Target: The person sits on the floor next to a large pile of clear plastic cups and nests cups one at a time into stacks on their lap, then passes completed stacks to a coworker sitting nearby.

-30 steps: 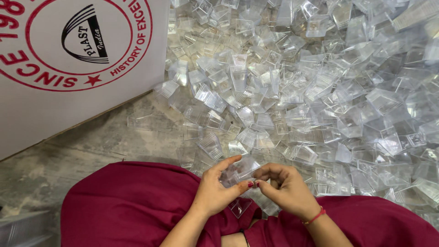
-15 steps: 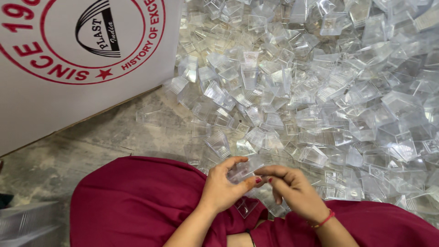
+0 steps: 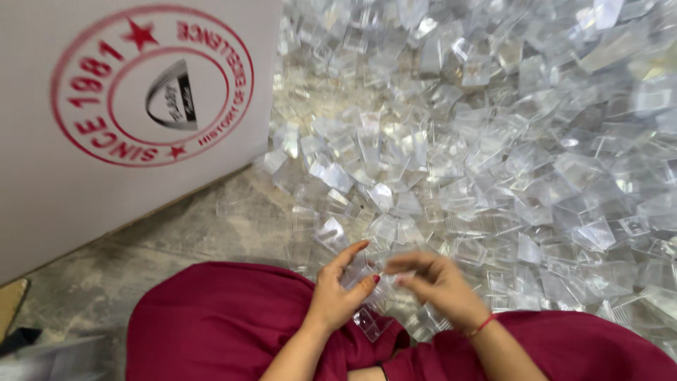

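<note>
Both hands (image 3: 384,286) on a clear plastic piece (image 3: 367,271) above the heap (image 3: 508,155)

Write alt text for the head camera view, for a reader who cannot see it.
A person's left hand and right hand hold a small clear plastic piece between them above a lap in dark red cloth. A large heap of clear plastic pieces covers the floor ahead, with a white carton bearing a red round stamp at left.
</note>
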